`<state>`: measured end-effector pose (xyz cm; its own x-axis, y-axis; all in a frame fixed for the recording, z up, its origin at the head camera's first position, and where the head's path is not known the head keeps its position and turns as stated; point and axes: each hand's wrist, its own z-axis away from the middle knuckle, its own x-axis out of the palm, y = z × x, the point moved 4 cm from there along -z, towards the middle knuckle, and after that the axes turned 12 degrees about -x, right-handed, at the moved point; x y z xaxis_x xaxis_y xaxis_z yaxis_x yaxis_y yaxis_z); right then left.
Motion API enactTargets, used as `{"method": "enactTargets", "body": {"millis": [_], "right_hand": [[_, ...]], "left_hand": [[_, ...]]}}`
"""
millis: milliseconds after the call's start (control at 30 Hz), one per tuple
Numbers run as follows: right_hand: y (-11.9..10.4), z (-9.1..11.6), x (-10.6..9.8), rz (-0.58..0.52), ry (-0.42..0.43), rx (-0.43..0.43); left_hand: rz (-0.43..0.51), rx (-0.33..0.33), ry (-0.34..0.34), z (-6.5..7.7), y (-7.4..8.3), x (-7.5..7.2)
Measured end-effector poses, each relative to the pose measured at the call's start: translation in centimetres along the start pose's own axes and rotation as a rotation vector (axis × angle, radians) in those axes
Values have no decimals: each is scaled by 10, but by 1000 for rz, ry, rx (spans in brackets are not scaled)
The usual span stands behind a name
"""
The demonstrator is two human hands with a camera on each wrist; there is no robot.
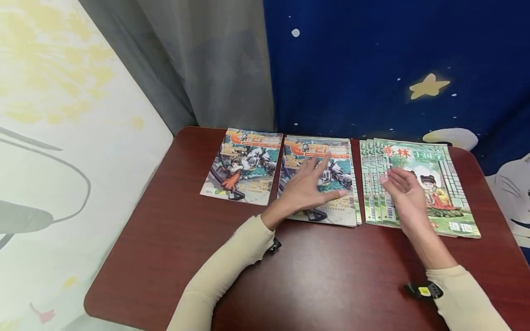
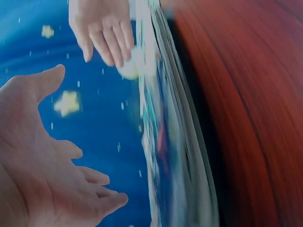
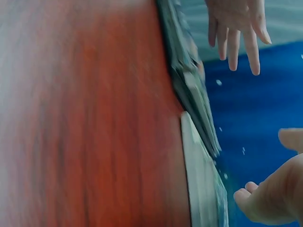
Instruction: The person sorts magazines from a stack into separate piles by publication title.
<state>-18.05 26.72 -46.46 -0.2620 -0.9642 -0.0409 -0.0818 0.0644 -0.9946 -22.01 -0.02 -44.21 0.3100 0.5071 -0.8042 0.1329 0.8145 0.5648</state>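
My left hand (image 1: 304, 188), fingers spread, hovers over the middle pile of comic magazines (image 1: 337, 214) and partly hides the top cover. Above the left side of the green-covered magazines (image 1: 449, 188) is my right hand (image 1: 407, 200), its fingers loosely bent with nothing in them. Those green magazines overlap like a fan, their spines showing at the left. In the left wrist view, the left hand (image 2: 52, 165) is beside the page edges of a pile (image 2: 184, 142), holding nothing. The right wrist view shows the right hand (image 3: 274, 194) at the lower right, near stacked magazine edges (image 3: 201, 175).
A further comic magazine (image 1: 248, 170) with the same cover as the middle pile lies at the left. All the magazines rest along the far side of a dark red wooden table (image 1: 165, 239). Behind it hang a grey curtain (image 1: 232, 64) and a blue starry one (image 1: 352, 69).
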Motion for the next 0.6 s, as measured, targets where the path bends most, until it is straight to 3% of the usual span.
{"method": "enactTargets", "body": {"millis": [133, 267, 600], "right_hand": [[3, 2, 23, 173, -153, -36], [6, 3, 40, 192, -223, -69], [9, 1, 72, 331, -246, -108]], "left_hand": [[83, -51, 33, 1, -29, -16], [144, -84, 67, 1, -55, -27], [308, -103, 212, -7, -99, -39]]}}
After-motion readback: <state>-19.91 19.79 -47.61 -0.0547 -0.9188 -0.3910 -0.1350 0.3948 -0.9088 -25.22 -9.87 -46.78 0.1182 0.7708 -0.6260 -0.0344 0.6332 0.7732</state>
